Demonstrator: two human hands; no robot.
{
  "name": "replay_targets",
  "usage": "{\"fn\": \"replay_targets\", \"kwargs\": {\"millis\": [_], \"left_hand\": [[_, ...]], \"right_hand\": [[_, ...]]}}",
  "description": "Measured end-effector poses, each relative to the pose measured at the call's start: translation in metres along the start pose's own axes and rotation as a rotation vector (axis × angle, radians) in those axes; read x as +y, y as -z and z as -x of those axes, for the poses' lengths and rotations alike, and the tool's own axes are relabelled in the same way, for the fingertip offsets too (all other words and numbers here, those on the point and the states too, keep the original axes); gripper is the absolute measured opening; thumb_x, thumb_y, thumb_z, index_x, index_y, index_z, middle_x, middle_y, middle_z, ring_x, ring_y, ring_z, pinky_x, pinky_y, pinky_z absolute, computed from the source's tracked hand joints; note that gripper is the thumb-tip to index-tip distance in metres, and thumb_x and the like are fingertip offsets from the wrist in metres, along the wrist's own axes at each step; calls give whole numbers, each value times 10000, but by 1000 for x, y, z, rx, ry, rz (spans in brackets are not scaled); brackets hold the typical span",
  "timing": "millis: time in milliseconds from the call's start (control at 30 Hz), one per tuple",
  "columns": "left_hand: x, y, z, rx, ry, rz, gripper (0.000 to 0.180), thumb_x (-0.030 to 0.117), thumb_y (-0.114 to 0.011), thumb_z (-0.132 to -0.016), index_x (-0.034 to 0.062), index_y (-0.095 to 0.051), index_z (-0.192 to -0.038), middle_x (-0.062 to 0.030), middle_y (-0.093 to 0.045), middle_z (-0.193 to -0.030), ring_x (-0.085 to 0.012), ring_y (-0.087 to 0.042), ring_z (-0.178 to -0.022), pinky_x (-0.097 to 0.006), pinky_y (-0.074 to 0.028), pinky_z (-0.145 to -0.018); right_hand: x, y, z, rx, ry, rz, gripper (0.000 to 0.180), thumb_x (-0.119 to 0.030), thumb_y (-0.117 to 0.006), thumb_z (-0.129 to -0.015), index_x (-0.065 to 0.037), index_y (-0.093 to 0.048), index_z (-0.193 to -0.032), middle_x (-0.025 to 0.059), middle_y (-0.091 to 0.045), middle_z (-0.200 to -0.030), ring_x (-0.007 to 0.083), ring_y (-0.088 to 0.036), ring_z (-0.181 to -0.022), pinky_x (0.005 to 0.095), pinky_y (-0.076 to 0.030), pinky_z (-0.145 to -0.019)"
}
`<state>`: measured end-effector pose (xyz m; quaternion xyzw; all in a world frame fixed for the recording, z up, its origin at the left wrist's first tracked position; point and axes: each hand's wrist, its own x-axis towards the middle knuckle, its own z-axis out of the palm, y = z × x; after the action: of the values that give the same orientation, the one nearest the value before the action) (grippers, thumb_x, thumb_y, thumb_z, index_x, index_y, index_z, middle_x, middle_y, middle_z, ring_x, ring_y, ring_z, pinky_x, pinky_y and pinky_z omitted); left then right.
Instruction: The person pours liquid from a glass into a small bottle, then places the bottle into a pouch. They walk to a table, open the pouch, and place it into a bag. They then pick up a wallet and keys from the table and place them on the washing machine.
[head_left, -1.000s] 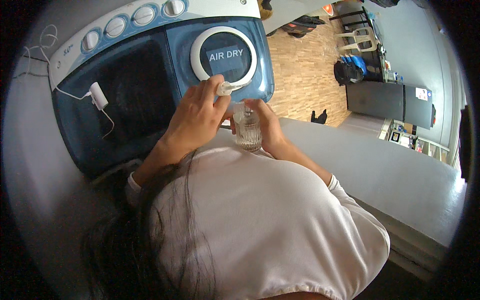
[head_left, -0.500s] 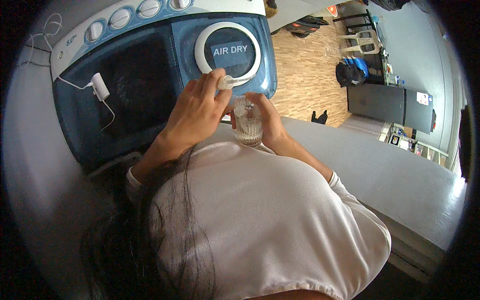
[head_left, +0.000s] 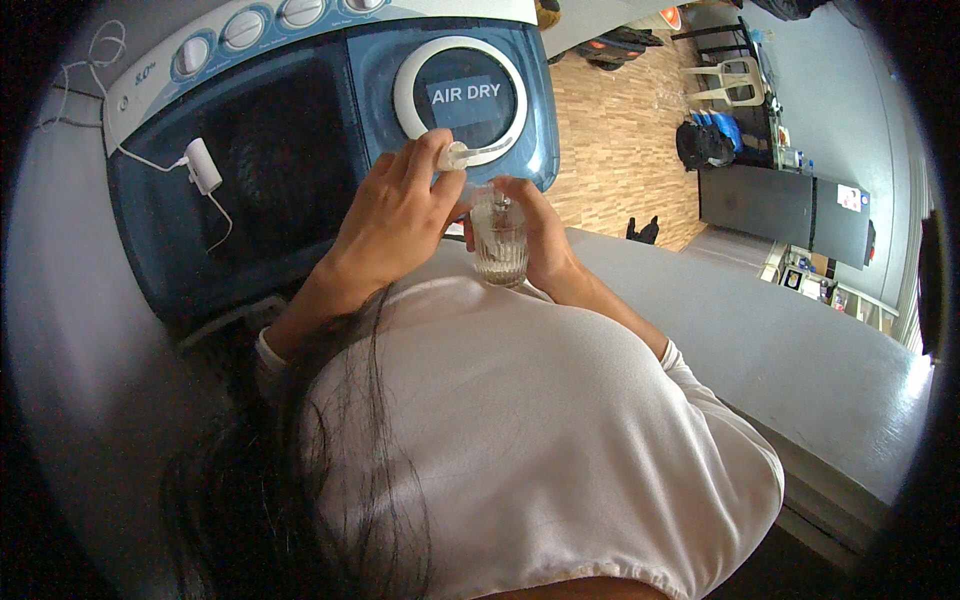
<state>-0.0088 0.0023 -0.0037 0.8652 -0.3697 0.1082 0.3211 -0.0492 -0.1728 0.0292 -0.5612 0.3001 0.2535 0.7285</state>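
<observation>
The right hand (head_left: 540,235) grips a clear ribbed glass (head_left: 499,240) upright at chest height above the washing machine (head_left: 300,170), steadying it while the left hand (head_left: 395,215) pinches a small white piece (head_left: 452,156) over its mouth.

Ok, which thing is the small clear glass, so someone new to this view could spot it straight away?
Start at the blue twin-tub washing machine with its round white-ringed lid. Just in front of that lid, the right hand wraps a small ribbed clear glass, while the left hand holds a white spoon over it. It is the only see-through thing there.
</observation>
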Motion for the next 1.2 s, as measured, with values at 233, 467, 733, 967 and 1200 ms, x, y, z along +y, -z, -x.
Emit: {"fn": "replay_targets", "kwargs": {"millis": [233,467,733,967,1200], "left_hand": [[0,1,-2,1,-14,-13,208,147,-610,-829,-8,-583,-964,-169,-467,-1170,-296,-554,-1023,-410,-473,-861],[-2,-3,-1,-19,2,-6,255,174,-662,-788,23,-588,-980,-184,-460,-1215,-341,-537,-1068,-420,-458,-882],[-2,-3,-1,-31,18,1,281,192,-681,-774,36,-583,-987,-181,-455,-1211,-347,-535,-1063,-420,-457,-876],[-1,-3,0,-19,25,-3,270,182,-670,-782,22,-579,-979,-176,-459,-1206,-330,-546,-1046,-420,-462,-867],[-3,-2,-2,-2,19,-3,287,193,-697,-765,34,-584,-976,-170,-449,-1218,-340,-547,-1037,-422,-468,-841]], "right_hand": [[1,3,-2,-28,44,-74,391,-332,-485,-895,42,-563,-978,163,-629,-750,232,-631,-608,325,-526,-549],[0,1,-2,-26,50,-51,396,-352,-453,-897,-1,-534,-1062,158,-625,-782,230,-629,-653,328,-521,-571],[-7,-4,1,-18,65,23,355,-347,-435,-889,-82,-479,-1122,144,-603,-774,226,-604,-660,346,-501,-602],[-8,-4,-1,-57,80,16,291,-324,-432,-891,-98,-475,-1070,146,-594,-767,227,-594,-652,338,-483,-581],[-9,-4,-3,-41,78,30,277,-318,-430,-887,-104,-456,-1061,149,-590,-768,224,-586,-647,336,-483,-583]]}}
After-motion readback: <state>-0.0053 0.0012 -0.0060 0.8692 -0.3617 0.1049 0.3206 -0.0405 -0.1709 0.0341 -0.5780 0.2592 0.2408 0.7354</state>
